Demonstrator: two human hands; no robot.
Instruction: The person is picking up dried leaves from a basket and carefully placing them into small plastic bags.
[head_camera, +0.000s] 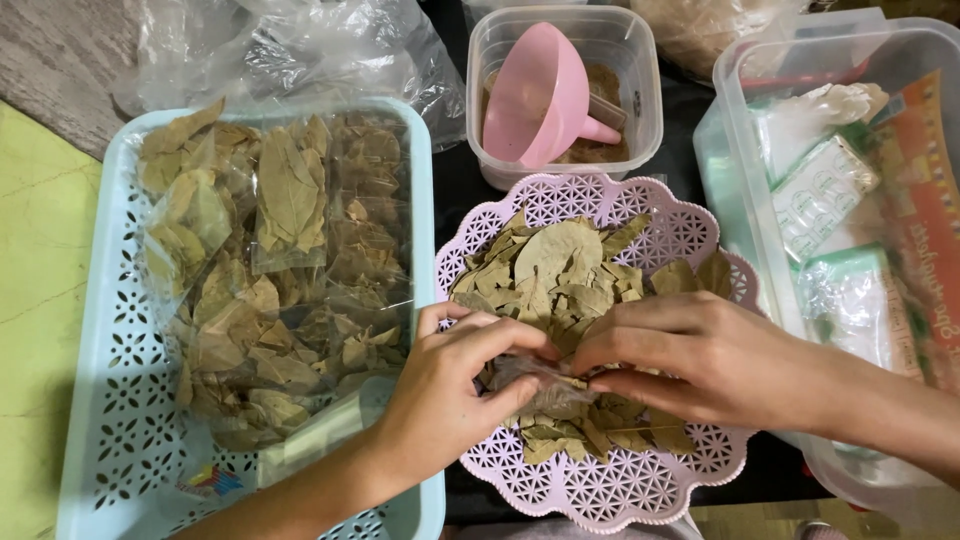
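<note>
A pink openwork plate (600, 490) holds a heap of dried bay leaves (560, 265). Over its near half, my left hand (455, 385) and my right hand (690, 355) meet and pinch a small clear plastic bag (535, 375) with leaves in it. Fingers of both hands grip the bag's edges above the loose leaves. Left of the plate stands a light blue perforated basket (110, 400) filled with several clear packets of the same dried leaves (285, 200).
A clear tub (640, 60) with brown powder and a pink funnel (535, 95) stands behind the plate. A large clear bin (740, 140) with wrapped packets sits at the right. Crumpled clear plastic (330, 50) lies behind the basket. A green mat (40, 280) shows at the left.
</note>
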